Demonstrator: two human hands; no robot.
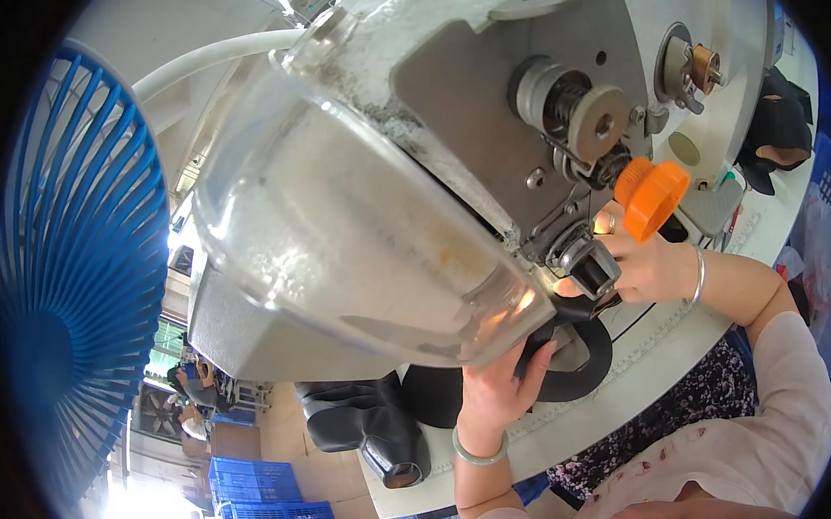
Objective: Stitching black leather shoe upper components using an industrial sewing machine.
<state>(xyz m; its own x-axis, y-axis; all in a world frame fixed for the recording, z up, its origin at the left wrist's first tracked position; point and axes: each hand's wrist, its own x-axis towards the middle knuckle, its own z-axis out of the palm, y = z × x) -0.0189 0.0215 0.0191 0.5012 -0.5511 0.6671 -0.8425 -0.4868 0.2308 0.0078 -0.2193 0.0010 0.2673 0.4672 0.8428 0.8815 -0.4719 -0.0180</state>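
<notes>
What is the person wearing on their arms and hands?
Both arms have light pink sleeves. The left hand has a pale green bangle round its wrist. The right hand has a thin silver bracelet at the wrist, and there seems to be a ring on one finger. No gloves on either hand.

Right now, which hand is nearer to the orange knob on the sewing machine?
Right. The right hand is just below the orange knob, almost touching it, beside the presser foot. The left hand is lower, gripping the black material under the clear guard.
</notes>
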